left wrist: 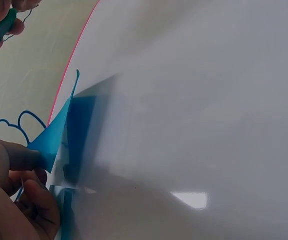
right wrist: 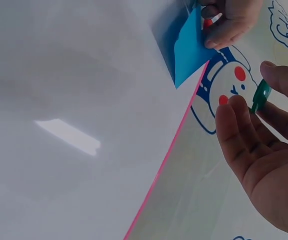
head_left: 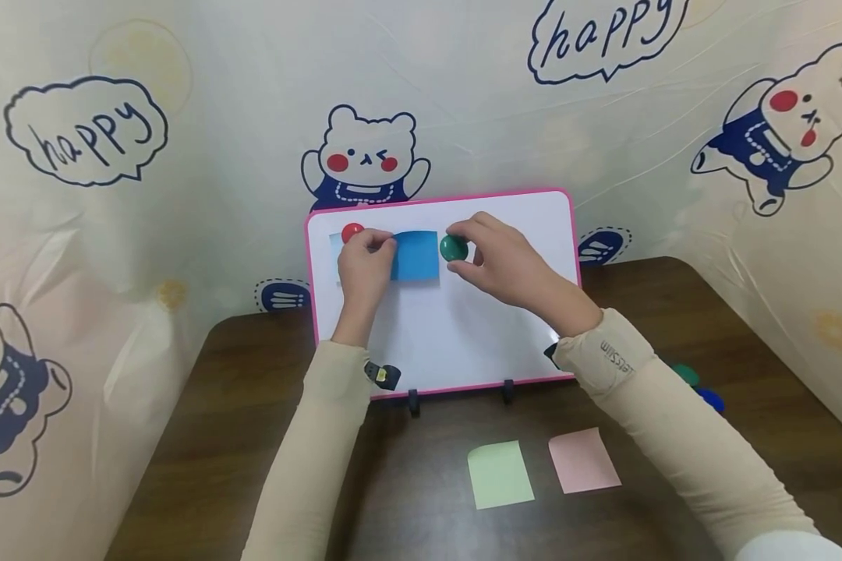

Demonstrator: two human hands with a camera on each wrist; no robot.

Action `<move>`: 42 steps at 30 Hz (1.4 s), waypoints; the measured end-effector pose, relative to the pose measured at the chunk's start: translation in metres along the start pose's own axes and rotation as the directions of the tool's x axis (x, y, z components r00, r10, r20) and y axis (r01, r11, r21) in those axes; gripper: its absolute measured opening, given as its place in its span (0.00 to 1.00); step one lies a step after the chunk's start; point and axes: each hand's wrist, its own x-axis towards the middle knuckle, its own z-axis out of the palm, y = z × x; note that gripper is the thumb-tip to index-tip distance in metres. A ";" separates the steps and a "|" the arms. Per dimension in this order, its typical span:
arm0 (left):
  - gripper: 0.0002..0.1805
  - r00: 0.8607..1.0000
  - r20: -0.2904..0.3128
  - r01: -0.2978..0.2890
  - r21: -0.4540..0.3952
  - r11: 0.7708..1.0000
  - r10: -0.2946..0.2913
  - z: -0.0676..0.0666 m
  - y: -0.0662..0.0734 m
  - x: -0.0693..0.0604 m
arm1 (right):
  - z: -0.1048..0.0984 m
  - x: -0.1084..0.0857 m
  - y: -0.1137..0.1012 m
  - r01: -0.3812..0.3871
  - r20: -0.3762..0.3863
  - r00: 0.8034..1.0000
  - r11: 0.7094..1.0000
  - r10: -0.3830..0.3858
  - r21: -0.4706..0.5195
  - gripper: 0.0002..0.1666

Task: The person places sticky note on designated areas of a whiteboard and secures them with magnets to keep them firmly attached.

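- Here we are at the white, pink-rimmed rectangular board [head_left: 463,335], standing on the brown wood-grain table [head_left: 252,436], and both hands are busy in front of it!
- Left hand [head_left: 365,269] pinches the bright blue square paper note [head_left: 416,257] by its upper left corner, thumb against fingers; the note sits before the upper part of the board, tilted off the surface, at least in part. Whether its lower edge touches, I cannot tell.
- Right hand [head_left: 501,261], apart from the left, has the glossy green round disc [head_left: 454,248], probably a magnet, gripped between thumb and fingertips, just beside the note's right edge and clear of the board.
- Over on the left, 1 glossy red round disc [head_left: 352,231] sits at the top of a pale blue paper note [head_left: 336,249], which the left hand partly covers.
- So the step in hand, as I read it: lining up the blue note for pinning. The next move would call for laying it flat, then pressing the green disc onto its top edge, with the left fingers keeping it level.
- Lift the disc away too soon and the note could slip or skew!
- Waiting on the table: 2 more square notes, pale green [head_left: 500,474] and pink [head_left: 585,460].
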 end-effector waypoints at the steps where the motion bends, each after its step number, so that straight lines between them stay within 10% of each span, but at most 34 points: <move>1: 0.12 1.000 -0.002 0.000 0.004 1.000 0.000 0.000 0.000 0.001 | 0.001 0.002 0.000 0.006 -0.004 1.000 1.000 -0.006 0.001 0.29; 24: 0.12 1.000 -0.015 0.012 0.114 0.993 -0.010 0.007 0.004 0.008 | 0.039 0.067 0.001 -0.110 0.059 0.992 0.994 0.110 -0.006 0.31; 42: 0.14 1.000 -0.014 -0.010 0.190 0.982 0.013 0.006 0.006 0.012 | 0.060 0.083 0.007 -0.172 0.014 0.985 0.985 0.173 -0.028 0.32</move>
